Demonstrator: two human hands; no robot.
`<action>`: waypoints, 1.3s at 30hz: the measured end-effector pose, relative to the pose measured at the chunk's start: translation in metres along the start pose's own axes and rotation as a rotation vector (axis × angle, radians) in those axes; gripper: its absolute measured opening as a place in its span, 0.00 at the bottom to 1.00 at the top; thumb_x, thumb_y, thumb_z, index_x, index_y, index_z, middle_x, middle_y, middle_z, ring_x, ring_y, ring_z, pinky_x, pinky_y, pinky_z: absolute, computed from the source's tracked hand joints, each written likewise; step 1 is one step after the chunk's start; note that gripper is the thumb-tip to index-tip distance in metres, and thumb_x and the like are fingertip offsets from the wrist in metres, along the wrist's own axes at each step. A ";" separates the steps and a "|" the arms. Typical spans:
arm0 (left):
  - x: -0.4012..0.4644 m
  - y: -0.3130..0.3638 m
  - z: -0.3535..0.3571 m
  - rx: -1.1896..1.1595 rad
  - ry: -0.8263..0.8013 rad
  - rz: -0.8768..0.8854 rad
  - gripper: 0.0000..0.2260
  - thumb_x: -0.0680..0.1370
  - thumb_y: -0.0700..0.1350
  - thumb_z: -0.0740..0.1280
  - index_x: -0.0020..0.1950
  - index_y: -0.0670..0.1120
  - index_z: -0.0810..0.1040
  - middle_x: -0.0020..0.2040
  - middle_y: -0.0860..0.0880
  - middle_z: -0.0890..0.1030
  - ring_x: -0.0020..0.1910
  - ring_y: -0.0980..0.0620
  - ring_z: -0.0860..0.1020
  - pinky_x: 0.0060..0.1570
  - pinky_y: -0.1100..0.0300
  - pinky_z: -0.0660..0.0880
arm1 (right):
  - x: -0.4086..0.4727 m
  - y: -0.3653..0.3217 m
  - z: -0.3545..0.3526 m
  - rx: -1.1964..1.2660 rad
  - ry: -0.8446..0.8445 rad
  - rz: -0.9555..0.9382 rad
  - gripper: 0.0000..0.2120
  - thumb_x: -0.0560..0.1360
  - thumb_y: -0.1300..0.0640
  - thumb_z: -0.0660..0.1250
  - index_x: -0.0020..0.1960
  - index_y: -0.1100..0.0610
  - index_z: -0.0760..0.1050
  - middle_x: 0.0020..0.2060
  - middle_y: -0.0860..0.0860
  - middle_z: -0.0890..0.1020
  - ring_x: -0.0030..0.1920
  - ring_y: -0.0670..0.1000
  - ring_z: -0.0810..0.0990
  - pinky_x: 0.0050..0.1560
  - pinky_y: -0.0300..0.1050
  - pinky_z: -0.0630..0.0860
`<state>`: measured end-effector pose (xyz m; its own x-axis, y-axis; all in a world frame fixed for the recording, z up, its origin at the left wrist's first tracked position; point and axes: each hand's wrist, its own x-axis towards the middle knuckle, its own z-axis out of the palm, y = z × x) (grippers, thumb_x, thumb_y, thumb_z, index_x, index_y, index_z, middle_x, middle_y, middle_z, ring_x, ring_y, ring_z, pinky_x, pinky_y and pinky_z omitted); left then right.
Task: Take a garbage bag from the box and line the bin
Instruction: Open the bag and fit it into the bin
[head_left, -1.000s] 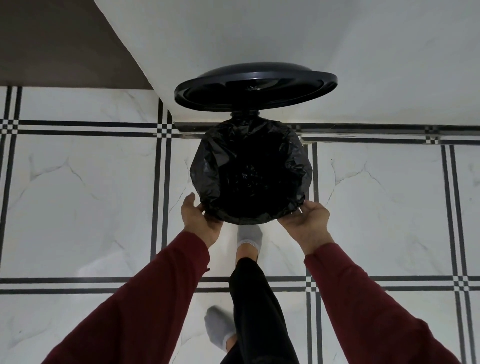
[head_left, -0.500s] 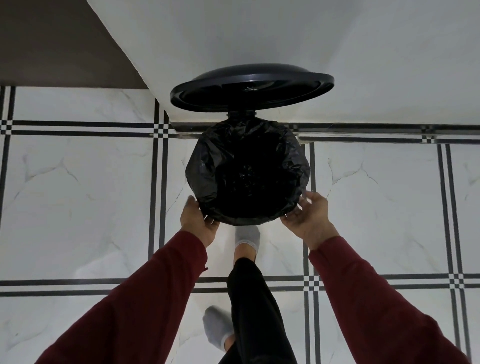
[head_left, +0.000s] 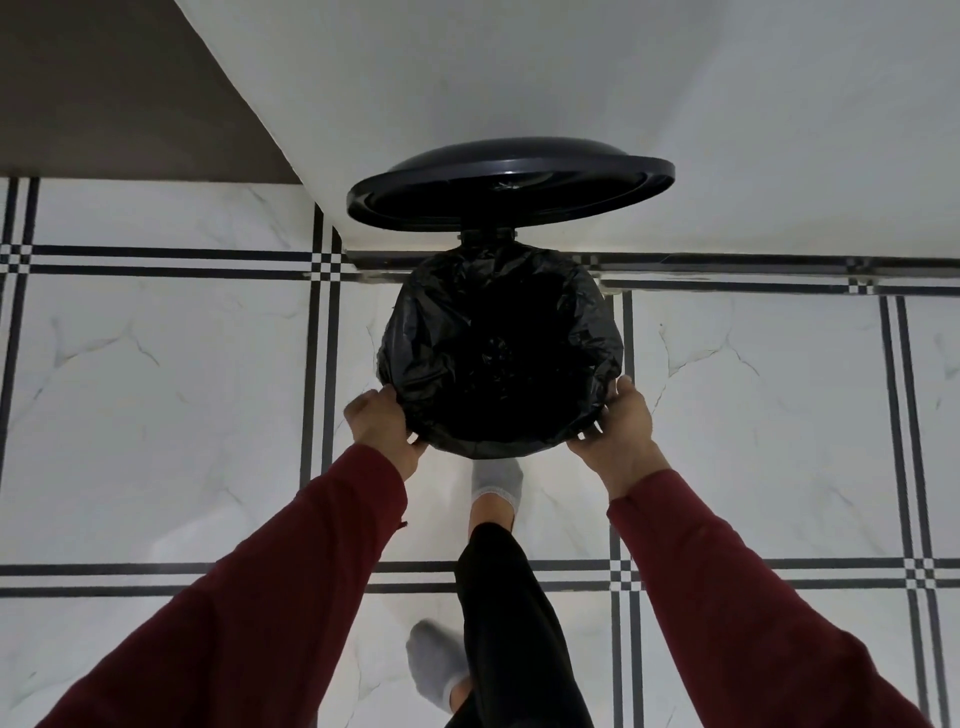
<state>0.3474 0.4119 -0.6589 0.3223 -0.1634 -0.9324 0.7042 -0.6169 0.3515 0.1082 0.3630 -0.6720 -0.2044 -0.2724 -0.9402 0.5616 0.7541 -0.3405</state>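
Note:
A round pedal bin stands against the wall with its black lid raised. A black garbage bag lies inside it and is folded over the rim all round, hiding the bin's body. My left hand grips the bag's edge at the near-left of the rim. My right hand grips the bag's edge at the near-right. My grey-socked foot is under the bin's front edge, where the pedal is hidden. The box of bags is not in view.
A white wall rises right behind the bin, with a brown surface to its left. The floor is white marble tile with black double lines. My other socked foot is nearer to me.
Both hands have slid a little outward and up along the rim, still on the bag's edge. The view has shifted slightly; the lid stays raised.

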 end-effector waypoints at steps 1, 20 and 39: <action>0.000 0.000 -0.001 0.008 0.025 0.035 0.16 0.79 0.39 0.61 0.66 0.50 0.76 0.56 0.45 0.83 0.49 0.47 0.81 0.43 0.50 0.81 | -0.002 -0.001 0.001 -0.028 0.017 -0.007 0.10 0.81 0.49 0.64 0.56 0.52 0.81 0.49 0.51 0.85 0.54 0.53 0.83 0.54 0.54 0.81; 0.119 -0.021 0.007 -0.037 0.068 -0.020 0.35 0.59 0.75 0.69 0.59 0.56 0.79 0.60 0.45 0.82 0.55 0.38 0.82 0.54 0.38 0.78 | 0.014 -0.011 0.017 -0.094 0.023 -0.050 0.19 0.73 0.47 0.67 0.60 0.55 0.84 0.57 0.57 0.87 0.55 0.59 0.87 0.58 0.58 0.82; -0.022 0.012 0.018 -0.050 -0.031 -0.043 0.21 0.81 0.62 0.56 0.57 0.46 0.77 0.46 0.48 0.78 0.48 0.48 0.77 0.56 0.47 0.73 | -0.020 -0.019 0.020 -0.035 0.156 0.019 0.20 0.81 0.43 0.55 0.55 0.55 0.79 0.49 0.49 0.83 0.42 0.49 0.78 0.41 0.47 0.68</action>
<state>0.3376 0.3940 -0.6358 0.2718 -0.1618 -0.9486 0.7477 -0.5851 0.3140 0.1178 0.3425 -0.6471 -0.3172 -0.1637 -0.9341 0.5392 0.7791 -0.3196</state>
